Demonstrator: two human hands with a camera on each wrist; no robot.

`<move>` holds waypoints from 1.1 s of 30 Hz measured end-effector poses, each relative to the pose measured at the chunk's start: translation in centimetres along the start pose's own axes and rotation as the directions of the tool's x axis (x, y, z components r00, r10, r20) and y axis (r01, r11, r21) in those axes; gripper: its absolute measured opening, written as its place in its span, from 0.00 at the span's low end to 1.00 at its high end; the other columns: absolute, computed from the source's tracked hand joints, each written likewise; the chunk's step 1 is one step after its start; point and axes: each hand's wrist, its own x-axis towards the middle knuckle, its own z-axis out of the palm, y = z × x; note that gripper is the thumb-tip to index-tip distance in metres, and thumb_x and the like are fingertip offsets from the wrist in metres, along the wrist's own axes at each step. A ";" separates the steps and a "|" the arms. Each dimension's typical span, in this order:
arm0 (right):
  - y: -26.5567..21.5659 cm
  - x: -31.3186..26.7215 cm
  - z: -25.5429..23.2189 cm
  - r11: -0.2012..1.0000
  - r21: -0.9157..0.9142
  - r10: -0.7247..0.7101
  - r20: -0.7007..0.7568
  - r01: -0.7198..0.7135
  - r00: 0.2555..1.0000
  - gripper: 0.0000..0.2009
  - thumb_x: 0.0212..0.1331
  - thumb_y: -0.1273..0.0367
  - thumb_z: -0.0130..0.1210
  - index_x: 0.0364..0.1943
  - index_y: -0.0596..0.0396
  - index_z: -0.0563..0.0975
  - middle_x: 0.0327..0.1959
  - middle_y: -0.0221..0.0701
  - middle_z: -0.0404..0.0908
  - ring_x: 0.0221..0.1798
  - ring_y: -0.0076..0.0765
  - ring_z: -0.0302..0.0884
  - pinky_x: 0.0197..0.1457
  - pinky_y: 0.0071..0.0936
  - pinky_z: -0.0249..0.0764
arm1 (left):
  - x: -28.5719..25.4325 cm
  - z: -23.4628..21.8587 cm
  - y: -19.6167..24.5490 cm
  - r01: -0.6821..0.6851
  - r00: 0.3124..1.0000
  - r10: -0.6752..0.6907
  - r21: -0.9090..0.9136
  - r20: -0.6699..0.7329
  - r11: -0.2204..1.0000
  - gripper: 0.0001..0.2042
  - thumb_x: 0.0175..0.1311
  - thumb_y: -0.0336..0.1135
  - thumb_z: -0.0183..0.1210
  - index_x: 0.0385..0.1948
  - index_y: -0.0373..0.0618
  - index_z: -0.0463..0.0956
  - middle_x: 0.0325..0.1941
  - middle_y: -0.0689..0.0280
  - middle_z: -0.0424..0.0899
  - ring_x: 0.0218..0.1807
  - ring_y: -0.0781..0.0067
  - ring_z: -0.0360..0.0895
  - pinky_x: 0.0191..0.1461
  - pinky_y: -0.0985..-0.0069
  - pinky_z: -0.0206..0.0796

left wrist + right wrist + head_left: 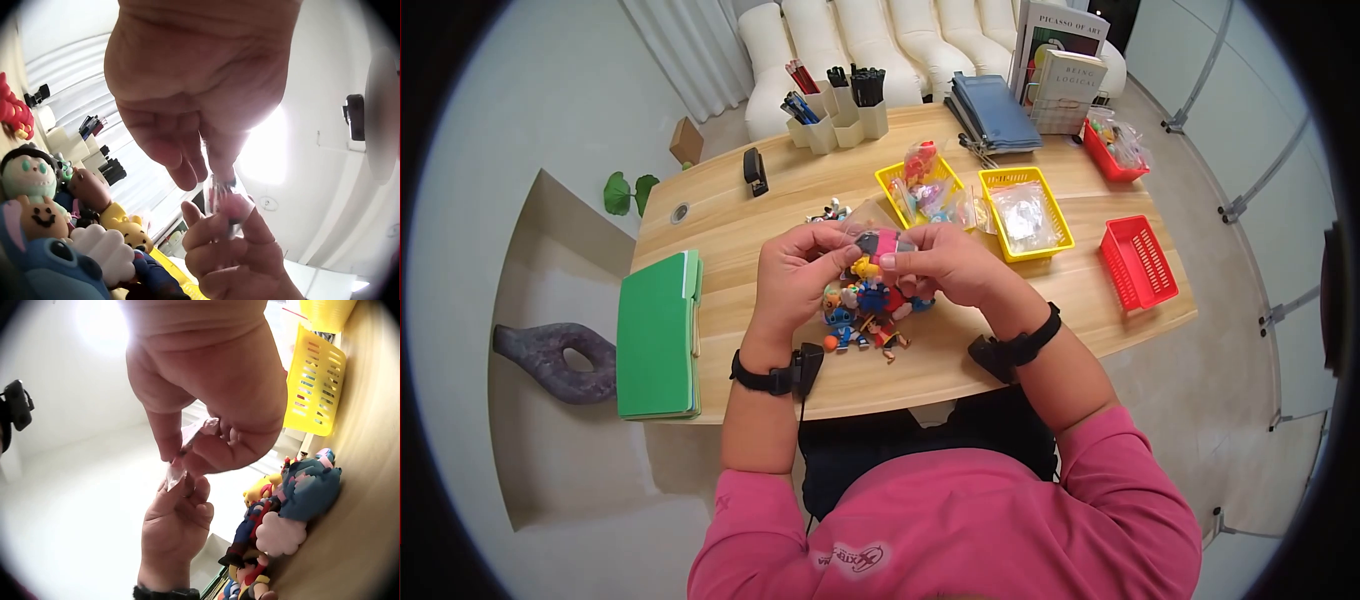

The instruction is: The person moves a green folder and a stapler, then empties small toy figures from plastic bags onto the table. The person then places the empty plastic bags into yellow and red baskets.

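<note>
Above the desk, both hands hold a small clear plastic bag (882, 243) with something pink and dark in it. My left hand (802, 272) pinches one side of it between thumb and fingers. On the other side my right hand (952, 262) pinches it too, and the bag's clear film (176, 472) shows between the hands in the right wrist view. Beneath the hands lies a pile of toy figures, among them a blue Stitch figure (53, 269), a yellow bear figure (128, 231) and a white cloud-shaped piece (281, 534). The hands hide part of the pile.
Behind the hands stand a yellow basket (890, 178) of bagged toys and another yellow basket (1060, 240) with clear bags. Red baskets (1138, 265) are at the right. A green folder (658, 335) lies left; a stapler (755, 172), pen holders (825, 135) and books (1065, 85) stand farther back.
</note>
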 end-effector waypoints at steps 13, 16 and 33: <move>0.4 -0.1 0.1 0.966 0.224 -0.126 -0.031 0.130 0.992 0.13 0.67 0.58 0.68 0.38 0.54 0.85 0.27 0.27 0.85 0.23 0.20 0.78 0.25 0.18 0.64 | 0.4 -0.7 -0.7 -0.188 0.979 0.182 0.066 0.089 0.980 0.06 0.64 0.22 0.71 0.41 0.38 0.85 0.63 0.57 0.81 0.52 0.76 0.82 0.55 0.78 0.76; 0.3 -0.1 0.4 0.959 0.262 -0.112 0.006 0.107 0.994 0.14 0.67 0.58 0.67 0.36 0.54 0.84 0.25 0.26 0.84 0.22 0.19 0.77 0.24 0.17 0.62 | 0.3 -0.6 -0.2 -0.190 0.980 0.184 0.083 0.081 0.978 0.07 0.64 0.25 0.72 0.39 0.38 0.85 0.64 0.58 0.81 0.53 0.77 0.82 0.53 0.78 0.77; 1.0 0.5 -0.4 0.978 0.198 -0.087 0.125 0.061 0.988 0.13 0.63 0.60 0.72 0.39 0.54 0.84 0.27 0.24 0.81 0.27 0.19 0.77 0.29 0.17 0.68 | 0.2 -0.4 0.7 0.148 0.989 -0.148 -0.041 0.002 0.988 0.10 0.62 0.21 0.71 0.44 0.31 0.87 0.62 0.51 0.85 0.54 0.69 0.85 0.55 0.74 0.82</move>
